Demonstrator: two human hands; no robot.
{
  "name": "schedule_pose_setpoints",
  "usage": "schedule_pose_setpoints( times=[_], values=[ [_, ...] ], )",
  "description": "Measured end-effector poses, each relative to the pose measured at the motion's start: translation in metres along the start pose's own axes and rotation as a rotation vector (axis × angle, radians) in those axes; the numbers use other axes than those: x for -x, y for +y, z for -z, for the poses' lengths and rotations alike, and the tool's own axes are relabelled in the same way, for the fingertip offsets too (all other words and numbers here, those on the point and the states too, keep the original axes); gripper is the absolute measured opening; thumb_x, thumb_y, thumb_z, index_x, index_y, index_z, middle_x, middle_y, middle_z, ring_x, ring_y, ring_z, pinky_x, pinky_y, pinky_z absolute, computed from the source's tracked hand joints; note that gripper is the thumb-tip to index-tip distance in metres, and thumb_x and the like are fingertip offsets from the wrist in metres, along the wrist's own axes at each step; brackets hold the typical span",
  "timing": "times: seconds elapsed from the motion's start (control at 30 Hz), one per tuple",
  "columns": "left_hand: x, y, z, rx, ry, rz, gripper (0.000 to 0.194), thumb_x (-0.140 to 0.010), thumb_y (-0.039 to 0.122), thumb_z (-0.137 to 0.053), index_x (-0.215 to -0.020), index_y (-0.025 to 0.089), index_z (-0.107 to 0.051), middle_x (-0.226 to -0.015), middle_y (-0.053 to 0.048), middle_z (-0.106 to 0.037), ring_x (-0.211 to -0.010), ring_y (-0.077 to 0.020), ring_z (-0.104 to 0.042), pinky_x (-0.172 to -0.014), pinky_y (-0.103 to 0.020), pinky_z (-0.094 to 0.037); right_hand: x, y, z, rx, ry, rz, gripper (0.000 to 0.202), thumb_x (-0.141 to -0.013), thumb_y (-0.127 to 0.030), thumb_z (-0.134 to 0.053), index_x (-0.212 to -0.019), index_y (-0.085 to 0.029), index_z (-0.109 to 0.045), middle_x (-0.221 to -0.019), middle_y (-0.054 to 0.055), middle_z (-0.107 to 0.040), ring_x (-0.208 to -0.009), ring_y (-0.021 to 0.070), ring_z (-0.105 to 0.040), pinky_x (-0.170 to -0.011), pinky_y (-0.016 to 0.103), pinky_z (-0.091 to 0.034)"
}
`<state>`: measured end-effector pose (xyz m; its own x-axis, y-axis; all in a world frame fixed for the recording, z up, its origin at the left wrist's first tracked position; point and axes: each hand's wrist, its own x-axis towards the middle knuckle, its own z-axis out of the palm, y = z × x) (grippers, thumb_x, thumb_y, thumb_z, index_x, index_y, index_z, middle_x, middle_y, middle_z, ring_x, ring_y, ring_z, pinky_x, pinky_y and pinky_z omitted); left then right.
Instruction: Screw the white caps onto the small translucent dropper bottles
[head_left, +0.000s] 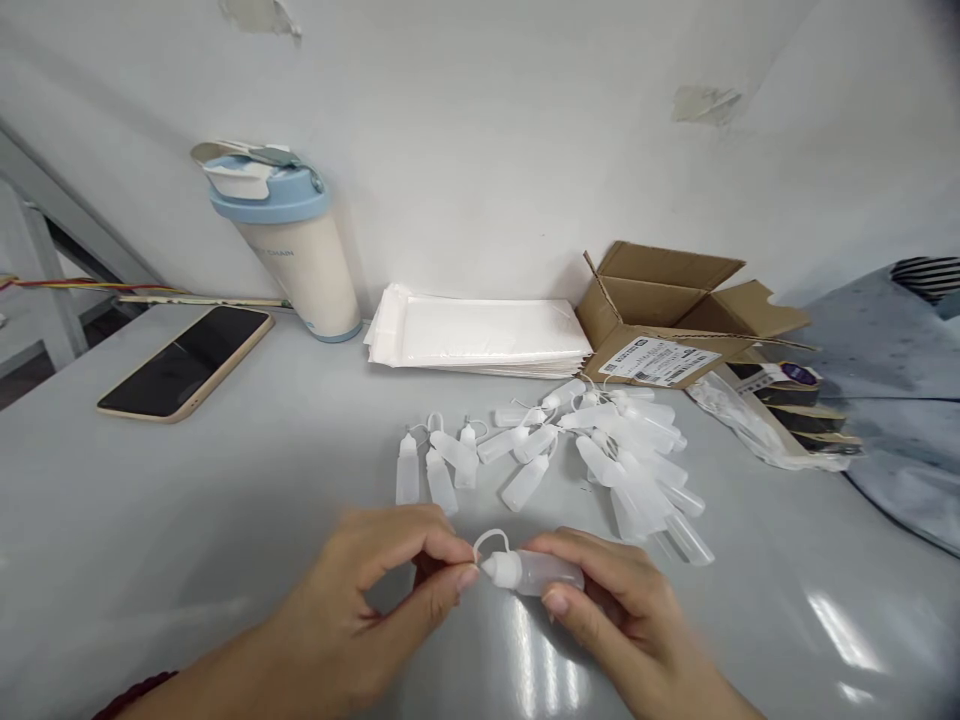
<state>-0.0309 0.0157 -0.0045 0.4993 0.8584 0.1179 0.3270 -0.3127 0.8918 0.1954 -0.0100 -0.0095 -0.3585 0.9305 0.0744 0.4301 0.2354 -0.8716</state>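
A small translucent squeeze bottle (pixel 544 573) lies sideways in my right hand (pixel 630 610), its white pointed tip turned left. My right thumb and fingers pinch the bottle's body. A thin white strap (pixel 491 535) arches from the bottle's neck to my left hand (pixel 397 590), whose thumb and index finger pinch its end beside the tip. Whatever cap is on that end is hidden by the fingertips. Beyond my hands, several similar bottles (pixel 525 482) lie loose, with a denser pile of them (pixel 645 465) to the right.
A phone (pixel 187 362) and a cream tumbler with a blue lid (pixel 292 250) are at the left. White padded envelopes (pixel 487 335) lie stacked near the wall. An open cardboard box (pixel 652 355) stands right of them, beside a plastic-wrapped item (pixel 780 420). Patterned blue fabric (pixel 885 370) is at the far right.
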Motion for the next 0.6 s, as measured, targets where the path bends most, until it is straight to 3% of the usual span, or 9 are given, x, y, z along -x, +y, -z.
schedule_pose_setpoints(
  times=[0.3, 0.6],
  values=[
    [0.003, -0.0013, -0.0018, -0.057, -0.062, 0.042, 0.022, -0.092, 0.02, -0.051, -0.071, 0.021, -0.059, -0.059, 0.006, -0.055, -0.055, -0.0083, -0.053, -0.054, -0.017, -0.041, 0.0021, 0.0045, -0.0034, -0.023, -0.035, -0.09, 0.02, -0.094, -0.033, -0.052, -0.098, -0.023, -0.069, -0.071, -0.001, -0.063, -0.059, 0.0138, -0.056, -0.052, 0.021, -0.043],
    [-0.0019, 0.0009, -0.0011, -0.045, -0.082, 0.107, 0.024, -0.092, 0.026, -0.05, -0.072, 0.02, -0.062, -0.06, 0.004, -0.056, -0.054, -0.0104, -0.053, -0.055, -0.02, -0.041, -0.0005, 0.0039, -0.005, -0.039, -0.039, -0.076, 0.024, -0.094, -0.033, -0.05, -0.099, -0.019, -0.069, -0.068, 0.001, -0.061, -0.056, 0.0138, -0.054, -0.046, 0.022, -0.041]
  ],
)
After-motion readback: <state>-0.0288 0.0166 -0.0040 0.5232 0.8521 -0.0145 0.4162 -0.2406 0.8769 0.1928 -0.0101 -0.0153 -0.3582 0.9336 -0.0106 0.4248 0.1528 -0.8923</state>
